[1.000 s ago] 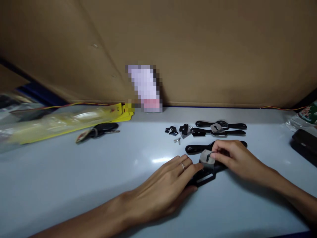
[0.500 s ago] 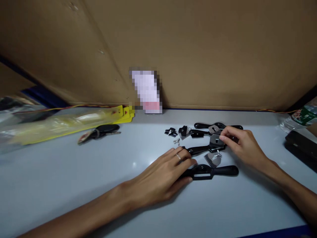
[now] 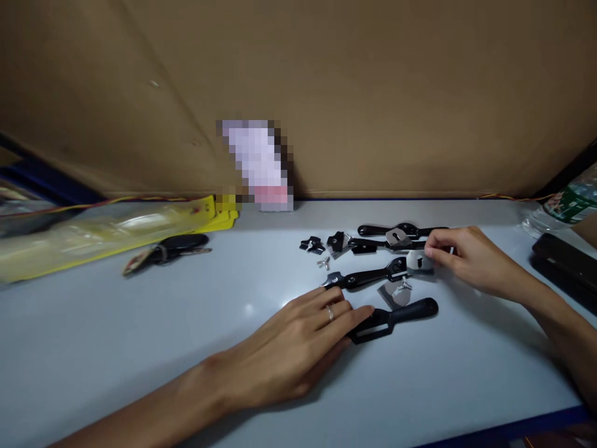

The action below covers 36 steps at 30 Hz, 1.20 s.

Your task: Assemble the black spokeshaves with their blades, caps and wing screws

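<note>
My left hand (image 3: 303, 336) lies flat on the pale table, fingers stretched over one end of a black spokeshave body (image 3: 396, 316). My right hand (image 3: 466, 258) pinches a small grey metal cap piece (image 3: 418, 262) next to a second black spokeshave (image 3: 366, 277). A loose grey blade with a wing screw (image 3: 396, 292) rests between the two tools. Two more black spokeshaves (image 3: 396, 236) lie behind them.
Small black clamps and a wing nut (image 3: 321, 249) sit left of the tools. A key with black fob (image 3: 163, 252) and yellow packaging (image 3: 107, 233) lie at the left. A black case (image 3: 562, 264) and a bottle (image 3: 566, 205) are at the right. A cardboard wall (image 3: 326, 93) stands behind.
My right hand left the near spokeshave, moved back and right, and now pinches the grey cap. The blade and screw lie loose on the table. My left hand stayed on the near tool.
</note>
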Motion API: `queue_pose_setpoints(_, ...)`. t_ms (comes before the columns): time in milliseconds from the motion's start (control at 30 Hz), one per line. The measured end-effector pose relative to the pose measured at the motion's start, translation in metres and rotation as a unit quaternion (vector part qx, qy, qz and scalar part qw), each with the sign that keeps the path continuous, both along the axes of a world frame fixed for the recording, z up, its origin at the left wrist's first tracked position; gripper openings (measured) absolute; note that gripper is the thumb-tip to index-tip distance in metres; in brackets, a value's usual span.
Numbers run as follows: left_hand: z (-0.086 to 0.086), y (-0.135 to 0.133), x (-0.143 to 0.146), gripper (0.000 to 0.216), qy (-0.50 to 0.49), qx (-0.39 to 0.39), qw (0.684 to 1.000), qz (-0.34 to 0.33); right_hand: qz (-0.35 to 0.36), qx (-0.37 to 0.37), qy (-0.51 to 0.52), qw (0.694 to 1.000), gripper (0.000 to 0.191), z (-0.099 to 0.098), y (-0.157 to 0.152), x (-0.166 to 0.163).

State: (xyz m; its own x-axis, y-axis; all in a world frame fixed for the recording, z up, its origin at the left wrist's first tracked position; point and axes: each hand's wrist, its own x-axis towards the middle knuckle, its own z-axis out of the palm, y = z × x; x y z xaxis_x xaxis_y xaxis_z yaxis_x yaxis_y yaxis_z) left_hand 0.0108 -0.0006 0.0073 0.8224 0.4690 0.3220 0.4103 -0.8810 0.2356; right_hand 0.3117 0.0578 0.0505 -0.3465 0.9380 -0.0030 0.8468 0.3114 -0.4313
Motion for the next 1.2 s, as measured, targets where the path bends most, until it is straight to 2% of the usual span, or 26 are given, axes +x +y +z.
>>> queue_pose_setpoints(100,0.001,0.003,-0.001,0.04,-0.003,-0.01,1.0,0.003,0.022,-0.029,-0.057,0.998,0.027,0.001,0.004,0.011)
queue_pose_setpoints(167,0.0,0.007,-0.003,0.031,-0.015,-0.005,1.0,0.01,0.009,-0.026,-0.11,0.994,0.024,0.001,0.006,0.014)
queue_pose_setpoints(267,-0.004,0.018,-0.01,0.017,-0.076,-0.009,0.993,0.084,-0.041,0.058,-0.162,0.984,0.022,-0.001,0.004,0.007)
queue_pose_setpoints(333,-0.007,0.026,-0.015,0.016,-0.101,-0.022,0.981,0.167,-0.042,0.111,-0.148,0.982,0.022,-0.004,-0.001,-0.002)
queue_pose_setpoints(400,-0.007,0.032,-0.018,0.018,-0.072,-0.046,0.973,0.214,-0.004,0.129,-0.12,0.984,0.023,-0.008,-0.009,-0.011)
queue_pose_setpoints(500,-0.006,0.033,-0.018,0.024,-0.005,-0.083,0.972,0.22,0.041,0.155,-0.099,0.982,0.026,-0.012,-0.019,-0.019)
queue_pose_setpoints(633,-0.005,0.03,-0.016,0.014,-0.023,-0.104,0.97,0.22,0.047,0.197,-0.109,0.973,0.028,-0.007,-0.024,-0.019)
queue_pose_setpoints(733,-0.008,0.031,-0.017,0.016,-0.043,-0.112,0.969,0.216,0.029,0.158,-0.187,0.969,0.027,0.001,-0.024,-0.013)
queue_pose_setpoints(833,-0.013,0.033,-0.019,0.025,-0.049,-0.094,0.969,0.225,-0.004,0.073,-0.291,0.954,0.02,0.006,-0.027,0.003)
queue_pose_setpoints(900,-0.015,0.035,-0.02,0.027,-0.046,-0.077,0.968,0.236,0.0,0.026,-0.312,0.95,0.018,0.006,-0.03,0.02)
queue_pose_setpoints(1067,-0.014,0.035,-0.021,0.025,-0.036,-0.069,0.969,0.234,-0.002,-0.051,-0.26,0.964,0.06,0.0,-0.018,0.06)
queue_pose_setpoints(1200,-0.016,0.035,-0.022,0.026,-0.042,-0.073,0.968,0.235,-0.001,-0.109,-0.222,0.969,0.096,-0.002,0.004,0.068)
